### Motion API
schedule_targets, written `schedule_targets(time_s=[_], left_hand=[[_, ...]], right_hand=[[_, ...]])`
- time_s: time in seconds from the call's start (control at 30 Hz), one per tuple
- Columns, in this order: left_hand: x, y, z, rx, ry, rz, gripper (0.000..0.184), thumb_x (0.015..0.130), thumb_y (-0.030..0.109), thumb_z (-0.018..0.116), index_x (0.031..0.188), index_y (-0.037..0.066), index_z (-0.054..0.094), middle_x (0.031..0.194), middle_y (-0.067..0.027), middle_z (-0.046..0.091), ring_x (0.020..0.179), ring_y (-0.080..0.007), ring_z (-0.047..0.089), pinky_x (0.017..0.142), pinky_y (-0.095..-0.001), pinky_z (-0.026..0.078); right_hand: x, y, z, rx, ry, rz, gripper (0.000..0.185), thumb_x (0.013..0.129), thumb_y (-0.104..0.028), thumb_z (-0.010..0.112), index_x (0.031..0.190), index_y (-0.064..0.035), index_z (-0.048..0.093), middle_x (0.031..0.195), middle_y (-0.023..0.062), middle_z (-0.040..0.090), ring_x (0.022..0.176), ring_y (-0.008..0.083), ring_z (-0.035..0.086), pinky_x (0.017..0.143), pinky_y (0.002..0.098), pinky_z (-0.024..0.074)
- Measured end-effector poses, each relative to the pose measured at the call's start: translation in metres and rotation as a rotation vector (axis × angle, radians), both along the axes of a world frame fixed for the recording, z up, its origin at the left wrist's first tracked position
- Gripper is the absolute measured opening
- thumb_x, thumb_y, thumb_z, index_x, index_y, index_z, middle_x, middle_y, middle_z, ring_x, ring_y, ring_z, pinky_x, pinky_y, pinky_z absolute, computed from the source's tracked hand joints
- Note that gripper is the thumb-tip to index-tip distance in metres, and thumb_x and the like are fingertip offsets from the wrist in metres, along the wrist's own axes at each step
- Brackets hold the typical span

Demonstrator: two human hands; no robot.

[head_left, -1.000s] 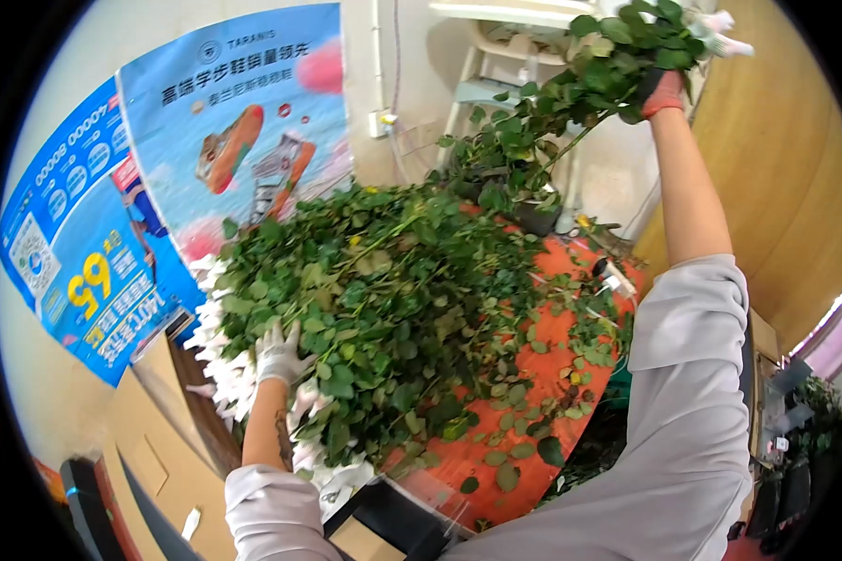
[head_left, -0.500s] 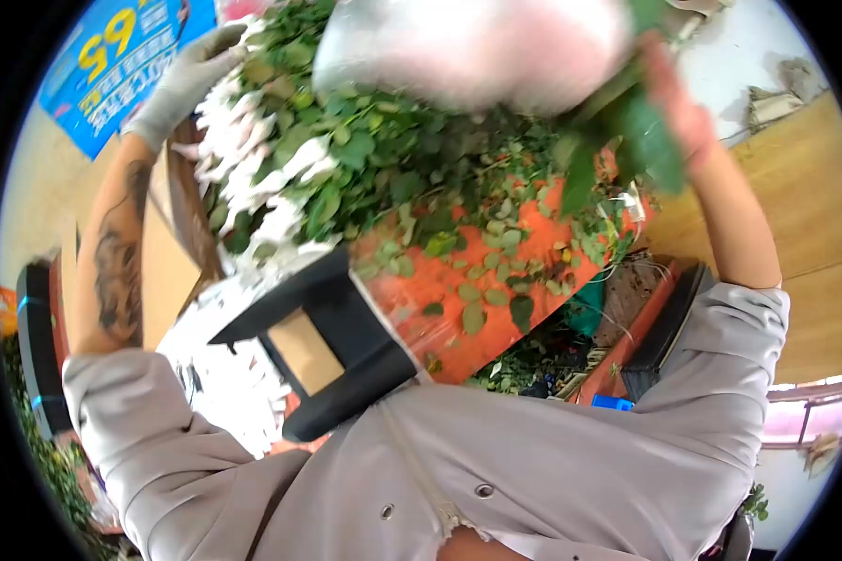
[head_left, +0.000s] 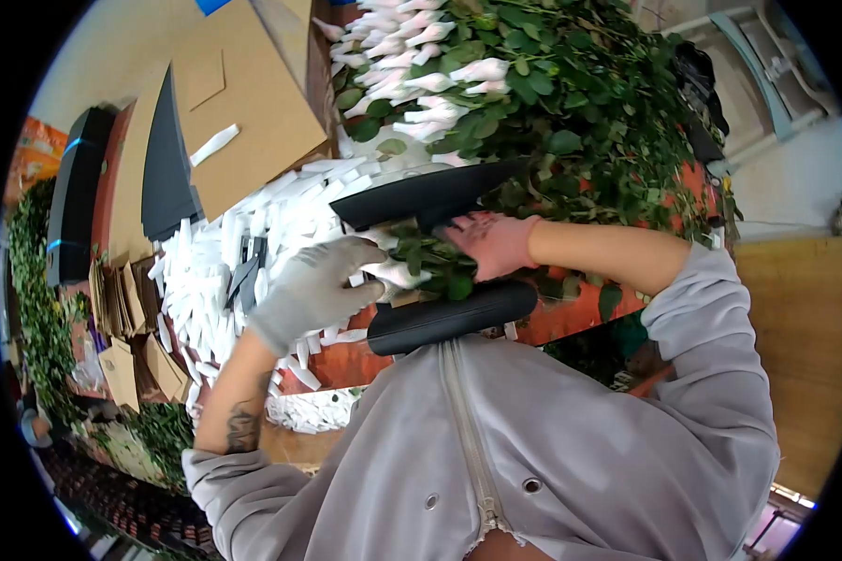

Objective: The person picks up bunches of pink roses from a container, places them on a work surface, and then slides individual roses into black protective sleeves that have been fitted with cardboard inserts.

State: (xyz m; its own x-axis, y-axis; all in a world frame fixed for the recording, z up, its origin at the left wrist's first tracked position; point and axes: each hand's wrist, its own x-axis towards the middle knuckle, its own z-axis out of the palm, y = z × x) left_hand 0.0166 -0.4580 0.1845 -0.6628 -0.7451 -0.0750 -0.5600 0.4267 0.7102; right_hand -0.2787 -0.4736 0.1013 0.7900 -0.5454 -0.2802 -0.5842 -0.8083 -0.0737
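My left hand (head_left: 318, 280), in a pale grey glove, has its fingers apart, thumb and fingers beside the white-wrapped heads (head_left: 398, 273) of a small bunch. Around the leafy stems (head_left: 435, 260) of that bunch, my right hand (head_left: 492, 245) in a pink glove is closed. The bunch lies in a black padded stand, between its upper flap (head_left: 421, 194) and its lower padded bar (head_left: 454, 316). Part of the stems is hidden by the right hand.
Many white sleeves (head_left: 196, 280) lie at the left with a black tool (head_left: 245, 271) on them. Cardboard sheets (head_left: 253, 122) stand behind. A pile of leafy stems (head_left: 580, 112) with white-wrapped heads (head_left: 430, 89) fills the back. A folding chair (head_left: 753, 75) is at right.
The right hand has brought its bunch from the upper right down into the black stand. From the poster side, the left hand has come down beside the bunch's heads. The view has turned down and left.
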Motion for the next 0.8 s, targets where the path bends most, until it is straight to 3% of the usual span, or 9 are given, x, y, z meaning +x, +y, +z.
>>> schedule_targets(time_s=[0.07,0.17,0.27,0.3,0.4,0.47,0.63,0.7,0.8], left_hand=[[-0.004,0.011,-0.031,0.013,-0.156,0.007,0.032,0.076,0.024,0.064,0.104,0.007,0.063,0.103,-0.0119,0.06,0.092,-0.0277,0.059,0.079,-0.0356,0.047],[-0.01,0.021,-0.068,0.021,-0.198,0.046,0.03,0.074,0.024,0.066,0.101,0.013,0.064,0.1,-0.0087,0.059,0.091,-0.0272,0.058,0.078,-0.0358,0.047],[-0.017,0.017,-0.08,0.08,-0.295,0.079,0.033,0.078,0.031,0.063,0.107,0.015,0.061,0.103,-0.0079,0.057,0.097,-0.0274,0.055,0.081,-0.0386,0.047],[-0.021,0.016,-0.076,0.026,-0.309,0.103,0.033,0.077,0.03,0.063,0.107,0.015,0.061,0.104,-0.0074,0.057,0.097,-0.0263,0.055,0.08,-0.0381,0.047],[-0.023,0.012,-0.083,-0.104,-0.316,0.129,0.032,0.077,0.028,0.063,0.106,0.015,0.061,0.104,-0.0059,0.057,0.098,-0.0235,0.055,0.079,-0.0368,0.047],[-0.025,0.011,-0.087,-0.123,-0.298,0.229,0.036,0.074,0.027,0.065,0.107,0.015,0.06,0.1,-0.0061,0.057,0.091,-0.027,0.057,0.075,-0.0382,0.048],[-0.027,0.011,-0.079,-0.221,-0.328,0.083,0.043,0.075,0.037,0.065,0.111,0.016,0.057,0.098,-0.0064,0.056,0.087,-0.0253,0.059,0.073,-0.038,0.048],[-0.028,0.014,-0.079,-0.075,-0.399,0.09,0.045,0.072,0.035,0.067,0.112,0.016,0.056,0.096,-0.0064,0.057,0.085,-0.0255,0.059,0.072,-0.0383,0.048],[-0.029,0.019,-0.088,-0.129,-0.356,0.132,0.045,0.071,0.031,0.068,0.112,0.016,0.056,0.094,-0.0064,0.058,0.085,-0.0258,0.059,0.071,-0.038,0.048]], right_hand=[[-0.003,-0.005,0.015,0.066,0.018,-0.072,0.06,0.077,-0.035,0.059,0.123,0.0005,0.045,0.122,0.0221,0.049,0.109,0.0309,0.052,0.093,0.0379,0.0409],[0.007,-0.011,0.052,0.113,-0.131,-0.183,0.039,0.077,-0.034,0.059,0.109,-0.0122,0.055,0.106,0.0119,0.058,0.097,0.0282,0.057,0.084,0.039,0.0454],[0.025,-0.008,0.044,0.197,-0.094,-0.042,0.031,0.076,-0.033,0.06,0.1,-0.013,0.056,0.094,0.0099,0.061,0.09,0.027,0.06,0.078,0.0393,0.0471],[0.034,-0.007,0.037,0.327,0.014,-0.028,0.028,0.075,-0.031,0.061,0.095,-0.0113,0.056,0.089,0.0098,0.062,0.086,0.0265,0.061,0.072,0.0383,0.0487],[0.038,0.0,0.022,0.303,0.091,0.013,0.029,0.074,-0.029,0.062,0.094,-0.0086,0.056,0.087,0.0098,0.062,0.083,0.0261,0.062,0.068,0.0379,0.0497],[0.039,-0.004,0.024,0.325,0.115,-0.008,0.033,0.074,-0.03,0.061,0.097,-0.0075,0.053,0.09,0.0092,0.058,0.083,0.026,0.061,0.068,0.0388,0.049],[0.036,-0.006,0.038,0.422,0.084,-0.088,0.03,0.074,-0.028,0.062,0.094,-0.0075,0.054,0.091,0.0097,0.057,0.082,0.0269,0.061,0.071,0.0398,0.0486],[0.032,-0.003,0.026,0.448,0.01,-0.144,0.029,0.074,-0.028,0.062,0.093,-0.0074,0.054,0.092,0.0102,0.057,0.083,0.0271,0.061,0.072,0.0399,0.0484],[0.035,-0.001,0.012,0.288,0.088,-0.026,0.035,0.072,-0.031,0.063,0.098,-0.0084,0.057,0.097,0.0107,0.06,0.089,0.027,0.06,0.074,0.0374,0.0477]])
